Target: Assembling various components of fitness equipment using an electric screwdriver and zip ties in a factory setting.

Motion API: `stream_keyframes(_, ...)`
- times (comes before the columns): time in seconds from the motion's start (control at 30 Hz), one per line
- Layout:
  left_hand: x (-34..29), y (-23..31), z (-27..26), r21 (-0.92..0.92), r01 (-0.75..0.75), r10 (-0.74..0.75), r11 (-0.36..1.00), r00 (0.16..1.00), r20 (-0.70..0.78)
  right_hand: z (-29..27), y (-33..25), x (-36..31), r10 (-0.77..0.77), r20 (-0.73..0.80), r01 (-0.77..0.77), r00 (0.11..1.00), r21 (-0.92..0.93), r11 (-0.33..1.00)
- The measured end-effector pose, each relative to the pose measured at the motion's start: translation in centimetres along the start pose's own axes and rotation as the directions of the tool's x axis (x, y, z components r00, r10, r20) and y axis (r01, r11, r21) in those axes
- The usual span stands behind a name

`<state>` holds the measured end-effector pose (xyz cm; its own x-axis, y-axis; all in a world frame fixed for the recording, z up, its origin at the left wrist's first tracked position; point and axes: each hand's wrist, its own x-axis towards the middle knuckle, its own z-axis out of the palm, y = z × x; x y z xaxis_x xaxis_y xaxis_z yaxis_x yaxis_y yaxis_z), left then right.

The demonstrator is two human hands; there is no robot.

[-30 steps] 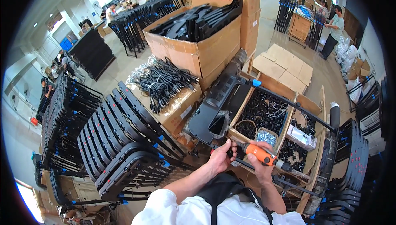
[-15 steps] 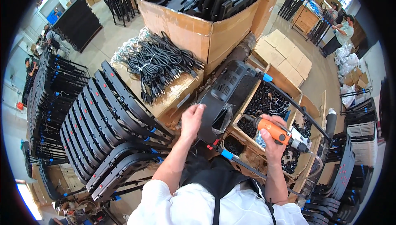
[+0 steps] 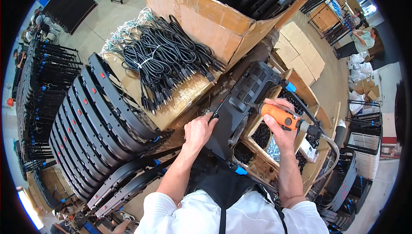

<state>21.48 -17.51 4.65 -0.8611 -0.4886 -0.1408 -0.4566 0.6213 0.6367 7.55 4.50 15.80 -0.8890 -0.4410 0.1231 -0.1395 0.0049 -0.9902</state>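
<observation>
My right hand [image 3: 283,129] is wrapped round an orange air screwdriver [image 3: 280,116], its nose pointing left over a black plastic housing [image 3: 229,118]. A hose runs from the tool's rear end. The housing has vent slots and lies tilted in front of me, joined to a black frame with blue-wrapped ends [image 3: 290,87]. At the housing's left edge my left hand [image 3: 198,132] is closed, thumb and forefinger pinched together. A small dark thing shows at those fingertips, too small to name.
A wooden box [image 3: 279,159] right of the housing holds black screws [image 3: 261,136] and small parts. Bundled black cables [image 3: 165,64] lie on a carton beyond my left hand. Behind stands a big carton [image 3: 201,15] of black plastic parts. Curved black panels [image 3: 92,126] stand stacked at left.
The view has shifted. My left hand has come onto the housing's left edge, fingertips down. The screwdriver has moved from above the parts box toward the housing.
</observation>
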Motion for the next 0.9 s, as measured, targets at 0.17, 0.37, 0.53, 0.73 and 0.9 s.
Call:
stream_keyframes(0.17,0.1,-0.4,1.2,-0.053,-0.017,0.015,0.998,0.999,-0.043,1.1,1.4,2.7,0.002,0.068,0.002,0.998,-0.058,0.998)
stream_keyframes(0.37,0.2,-0.5,1.9,-0.058,-0.049,0.044,0.997,0.995,-0.086,1.4,1.9,4.3,0.016,0.113,-0.004,0.994,-0.107,0.994)
stream_keyframes(0.53,0.7,-0.1,2.0,-0.052,-0.042,0.037,0.998,0.995,-0.095,1.2,2.0,5.1,0.039,0.118,-0.022,0.992,-0.14,0.99)
stream_keyframes(0.73,0.4,0.2,2.2,-0.026,-0.037,0.035,0.999,0.996,-0.08,0.7,1.8,5.3,0.063,0.102,-0.057,0.993,-0.067,0.996)
stream_keyframes(0.9,0.1,-0.3,2.1,-0.001,-0.092,0.092,0.996,0.99,-0.111,0.3,1.7,5.6,0.087,0.119,-0.076,0.989,-0.1,0.992)
